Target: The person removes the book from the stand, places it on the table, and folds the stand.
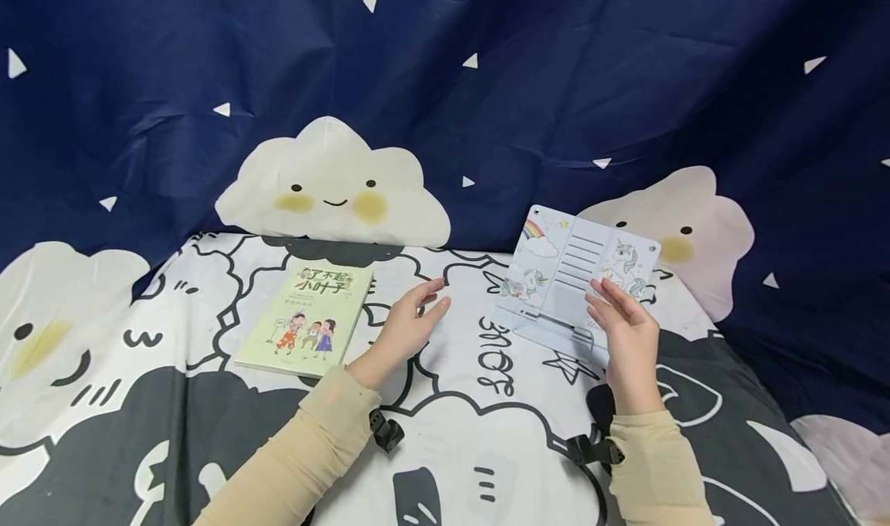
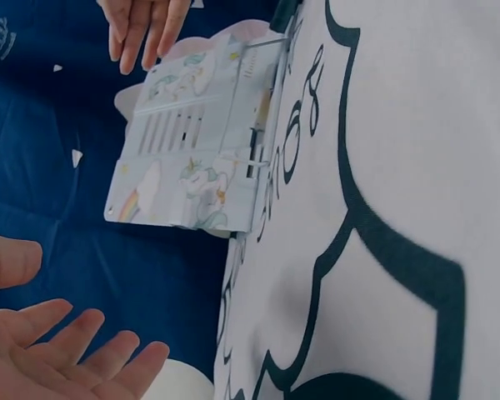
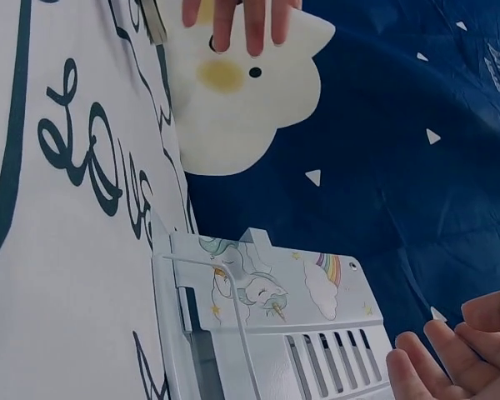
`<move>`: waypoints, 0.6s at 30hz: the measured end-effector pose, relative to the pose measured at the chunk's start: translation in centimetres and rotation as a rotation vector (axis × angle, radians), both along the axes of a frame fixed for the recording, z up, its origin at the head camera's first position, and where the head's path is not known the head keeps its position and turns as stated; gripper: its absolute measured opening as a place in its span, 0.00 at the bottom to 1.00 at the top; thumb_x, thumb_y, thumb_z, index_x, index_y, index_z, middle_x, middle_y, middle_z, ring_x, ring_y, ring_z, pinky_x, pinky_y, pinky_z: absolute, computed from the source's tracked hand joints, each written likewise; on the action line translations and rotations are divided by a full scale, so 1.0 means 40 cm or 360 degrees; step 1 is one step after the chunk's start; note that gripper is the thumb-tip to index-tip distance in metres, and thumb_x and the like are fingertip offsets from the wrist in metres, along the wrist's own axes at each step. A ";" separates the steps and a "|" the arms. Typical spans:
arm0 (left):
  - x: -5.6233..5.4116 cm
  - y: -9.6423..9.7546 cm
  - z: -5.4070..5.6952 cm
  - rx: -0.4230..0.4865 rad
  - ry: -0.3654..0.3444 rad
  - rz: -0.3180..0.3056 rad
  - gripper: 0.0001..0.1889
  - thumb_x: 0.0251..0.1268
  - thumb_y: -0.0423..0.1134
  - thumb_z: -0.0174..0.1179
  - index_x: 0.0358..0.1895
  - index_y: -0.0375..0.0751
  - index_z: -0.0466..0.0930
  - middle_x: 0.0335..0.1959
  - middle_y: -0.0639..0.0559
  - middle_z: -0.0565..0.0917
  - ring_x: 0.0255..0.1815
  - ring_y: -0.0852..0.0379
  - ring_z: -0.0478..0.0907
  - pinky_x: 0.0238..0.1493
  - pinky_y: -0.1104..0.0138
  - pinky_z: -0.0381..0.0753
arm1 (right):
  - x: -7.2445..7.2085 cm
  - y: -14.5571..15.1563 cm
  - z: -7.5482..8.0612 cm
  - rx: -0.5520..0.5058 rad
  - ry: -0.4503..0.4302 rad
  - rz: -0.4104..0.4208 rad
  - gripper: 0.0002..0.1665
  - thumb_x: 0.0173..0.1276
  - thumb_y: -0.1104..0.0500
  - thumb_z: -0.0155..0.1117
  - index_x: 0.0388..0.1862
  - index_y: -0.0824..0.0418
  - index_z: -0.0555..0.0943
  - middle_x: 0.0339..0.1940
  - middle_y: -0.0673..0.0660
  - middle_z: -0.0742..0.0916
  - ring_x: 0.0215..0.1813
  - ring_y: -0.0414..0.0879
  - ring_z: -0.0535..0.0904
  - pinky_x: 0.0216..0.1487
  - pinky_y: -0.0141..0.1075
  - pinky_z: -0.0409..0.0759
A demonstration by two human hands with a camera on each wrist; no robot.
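A pale blue book stand (image 1: 538, 267) with unicorn and rainbow pictures and a slotted middle stands upright, leaning back, on the bedding. My right hand (image 1: 631, 348) is in front of its right side, fingers loosely bent and holding nothing. In the right wrist view those fingers lie close beside the slotted back of the stand (image 3: 275, 333); whether they touch it I cannot tell. Between the stand and a light green book (image 1: 278, 337), my left hand (image 1: 406, 325) hovers with relaxed fingers and nothing in it. That book lies flat, cover up, left of the left hand.
Beneath everything is a white and dark grey cartoon-print sheet (image 1: 473, 449). A navy curtain (image 1: 521, 109) with white triangles and cloud faces rises behind the stand and the book. Black straps (image 1: 385, 431) circle both wrists.
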State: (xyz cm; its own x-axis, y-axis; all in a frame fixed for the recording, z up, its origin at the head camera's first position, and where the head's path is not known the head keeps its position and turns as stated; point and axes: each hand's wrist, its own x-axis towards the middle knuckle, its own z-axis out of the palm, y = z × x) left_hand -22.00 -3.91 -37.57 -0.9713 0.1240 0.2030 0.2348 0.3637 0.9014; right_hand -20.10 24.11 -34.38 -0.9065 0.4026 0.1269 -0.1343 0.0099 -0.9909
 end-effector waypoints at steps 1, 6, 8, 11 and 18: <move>0.002 0.001 -0.001 -0.0001 -0.0006 -0.0006 0.25 0.75 0.43 0.54 0.69 0.35 0.70 0.70 0.41 0.73 0.70 0.41 0.71 0.71 0.48 0.68 | -0.001 0.002 -0.001 -0.0014 -0.0002 0.0000 0.27 0.73 0.65 0.58 0.70 0.65 0.71 0.67 0.63 0.80 0.50 0.33 0.84 0.55 0.25 0.80; 0.003 0.009 -0.009 0.0000 -0.0014 -0.0039 0.26 0.75 0.43 0.54 0.70 0.34 0.68 0.70 0.40 0.72 0.70 0.41 0.71 0.70 0.47 0.69 | -0.005 0.009 -0.003 -0.0065 -0.0013 -0.0025 0.28 0.72 0.66 0.59 0.70 0.66 0.71 0.66 0.62 0.80 0.48 0.34 0.85 0.54 0.24 0.80; 0.002 0.013 -0.011 0.0009 -0.0013 -0.0053 0.26 0.75 0.42 0.54 0.70 0.34 0.68 0.70 0.39 0.72 0.70 0.40 0.70 0.70 0.46 0.69 | -0.006 0.012 -0.004 -0.0092 -0.0004 -0.0047 0.28 0.72 0.66 0.59 0.70 0.67 0.72 0.64 0.59 0.82 0.48 0.35 0.85 0.53 0.24 0.80; 0.000 0.022 -0.012 0.0020 -0.0018 -0.0082 0.26 0.75 0.42 0.54 0.71 0.33 0.67 0.71 0.39 0.71 0.71 0.40 0.69 0.70 0.47 0.68 | -0.007 0.018 -0.006 -0.0147 0.0021 -0.0077 0.27 0.71 0.68 0.59 0.69 0.69 0.72 0.57 0.53 0.85 0.48 0.36 0.85 0.52 0.25 0.81; -0.005 0.050 -0.006 0.0032 -0.0072 -0.0137 0.28 0.76 0.45 0.52 0.73 0.34 0.63 0.73 0.39 0.69 0.73 0.40 0.67 0.72 0.49 0.67 | -0.008 0.037 -0.011 -0.0224 0.0029 -0.0126 0.28 0.70 0.69 0.58 0.69 0.69 0.71 0.50 0.49 0.86 0.48 0.37 0.85 0.50 0.23 0.81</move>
